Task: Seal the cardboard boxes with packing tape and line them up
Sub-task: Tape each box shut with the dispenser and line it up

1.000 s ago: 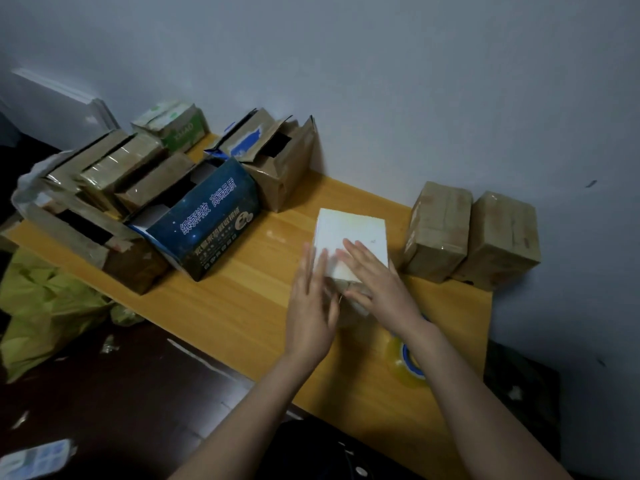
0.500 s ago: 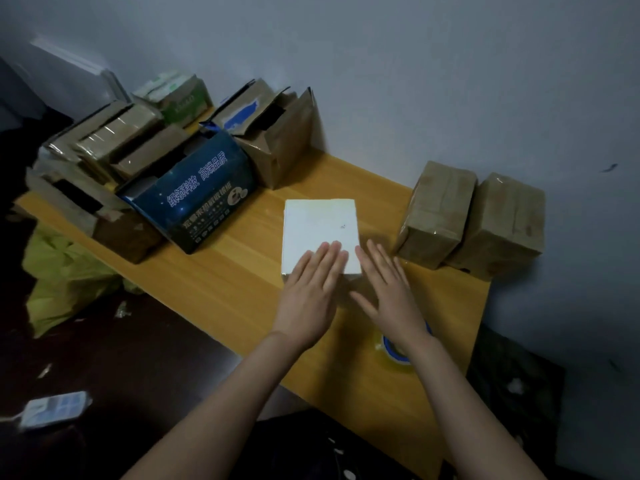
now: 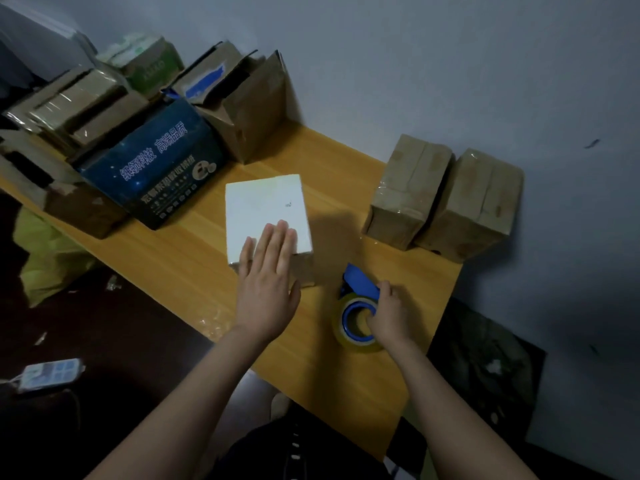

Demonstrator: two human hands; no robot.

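Background: grey-blue wall (image 3: 415,64) runs along the far edge of the wooden bench (image 3: 194,271).
Edges: two sealed boxes (image 3: 405,188), side by side against the wall, stand at the right end edge of the bench.
Open room: bare wood between the white box (image 3: 263,209) and the sealed boxes, also toward the near edge.
Task thing: the white box stands in the middle of the bench.
Left hand (image 3: 268,282): flat, fingers straight, it presses on the near part of the white box top.
Right hand (image 3: 389,313): fingers curled on the tape dispenser (image 3: 358,282), which has a blue handle and a clear roll, near the right end.
Left side: a crowded pile of open brown boxes (image 3: 249,105).
Writing: dark blue box (image 3: 156,174) carries pale Chinese characters, "高端品质" among them; smaller lines are too blurred.
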